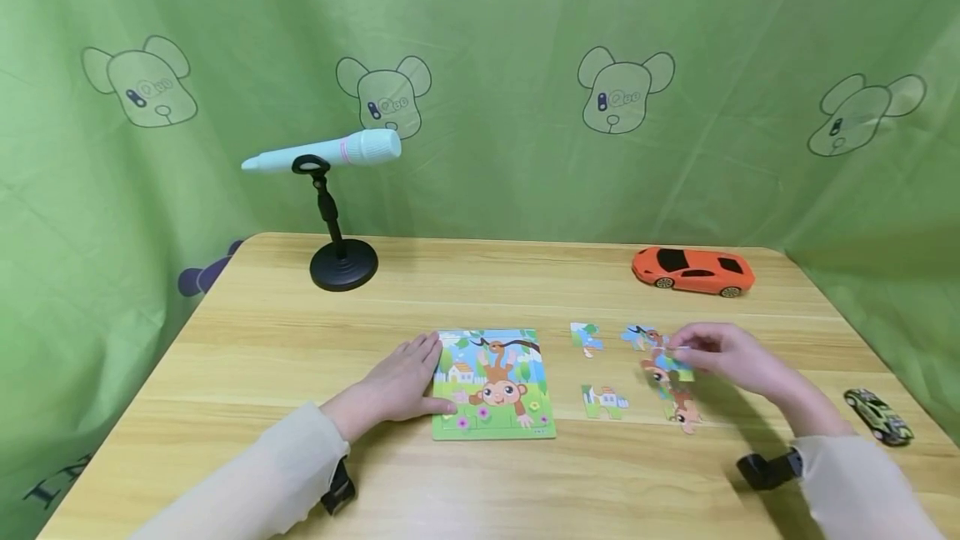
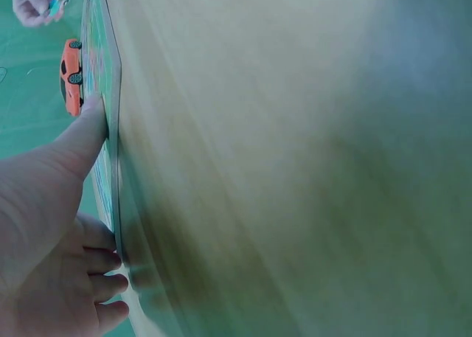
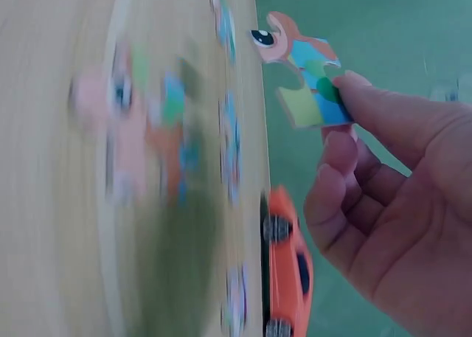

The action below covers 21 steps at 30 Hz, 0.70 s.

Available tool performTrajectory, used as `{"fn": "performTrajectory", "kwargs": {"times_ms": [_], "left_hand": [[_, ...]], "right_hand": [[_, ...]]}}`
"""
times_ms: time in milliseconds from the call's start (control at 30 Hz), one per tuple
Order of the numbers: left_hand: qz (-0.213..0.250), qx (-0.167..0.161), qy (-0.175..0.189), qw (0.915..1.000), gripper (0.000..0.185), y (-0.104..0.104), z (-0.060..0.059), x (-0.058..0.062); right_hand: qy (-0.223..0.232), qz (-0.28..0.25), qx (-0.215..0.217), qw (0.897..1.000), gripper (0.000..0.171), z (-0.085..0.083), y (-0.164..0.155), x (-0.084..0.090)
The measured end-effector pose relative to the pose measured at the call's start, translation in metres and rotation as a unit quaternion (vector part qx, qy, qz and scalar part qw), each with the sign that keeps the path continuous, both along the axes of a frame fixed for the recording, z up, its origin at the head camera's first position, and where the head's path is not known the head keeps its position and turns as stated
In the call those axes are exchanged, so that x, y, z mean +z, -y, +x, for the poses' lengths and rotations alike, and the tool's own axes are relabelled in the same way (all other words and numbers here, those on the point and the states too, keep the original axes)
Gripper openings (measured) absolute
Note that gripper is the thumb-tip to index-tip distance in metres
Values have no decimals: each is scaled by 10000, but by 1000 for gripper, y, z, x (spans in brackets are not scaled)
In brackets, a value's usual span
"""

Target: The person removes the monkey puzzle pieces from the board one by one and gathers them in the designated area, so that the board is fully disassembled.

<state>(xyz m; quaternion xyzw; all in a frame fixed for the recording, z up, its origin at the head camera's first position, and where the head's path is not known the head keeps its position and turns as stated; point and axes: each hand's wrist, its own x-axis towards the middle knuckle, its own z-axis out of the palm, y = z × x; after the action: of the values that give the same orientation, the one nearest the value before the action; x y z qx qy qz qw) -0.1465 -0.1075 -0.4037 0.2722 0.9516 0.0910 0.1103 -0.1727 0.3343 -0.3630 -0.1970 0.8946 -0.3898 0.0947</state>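
A monkey picture puzzle board (image 1: 493,386) lies flat at the middle of the wooden table (image 1: 247,357). My left hand (image 1: 408,377) rests flat against the board's left edge, fingers straight, thumb touching the frame; the left wrist view shows that thumb (image 2: 92,127) on the board's rim (image 2: 112,94). My right hand (image 1: 678,348) pinches one puzzle piece (image 1: 670,362) just above the table, right of the board. In the right wrist view that piece (image 3: 299,71), with a monkey's eye and blue and green patches, sits between thumb and finger of the right hand (image 3: 335,108). Loose pieces (image 1: 604,401) lie below it.
More loose pieces (image 1: 587,337) lie between board and right hand. An orange toy car (image 1: 693,271) stands at the back right, a small green car (image 1: 877,417) at the right edge. A pale pen-shaped device on a black stand (image 1: 343,265) stands at the back left. Green cloth surrounds the table.
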Motion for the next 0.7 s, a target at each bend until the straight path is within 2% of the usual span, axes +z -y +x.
{"fn": "performTrajectory", "kwargs": {"times_ms": [133, 367, 500, 700], "left_hand": [[19, -2, 9, 10000, 92, 0, 0, 0], [31, -1, 17, 10000, 92, 0, 0, 0], [-1, -5, -18, 10000, 92, 0, 0, -1], [-10, -14, -25, 10000, 93, 0, -1, -1]], "right_hand": [[195, 192, -257, 9993, 20, 4, -31, -4], [507, 488, -97, 9975, 14, 10, -72, -14], [567, 795, -108, 9952, 11, 10, -87, -22], [816, 1283, -436, 9874, 15, 10, -94, -27]]}}
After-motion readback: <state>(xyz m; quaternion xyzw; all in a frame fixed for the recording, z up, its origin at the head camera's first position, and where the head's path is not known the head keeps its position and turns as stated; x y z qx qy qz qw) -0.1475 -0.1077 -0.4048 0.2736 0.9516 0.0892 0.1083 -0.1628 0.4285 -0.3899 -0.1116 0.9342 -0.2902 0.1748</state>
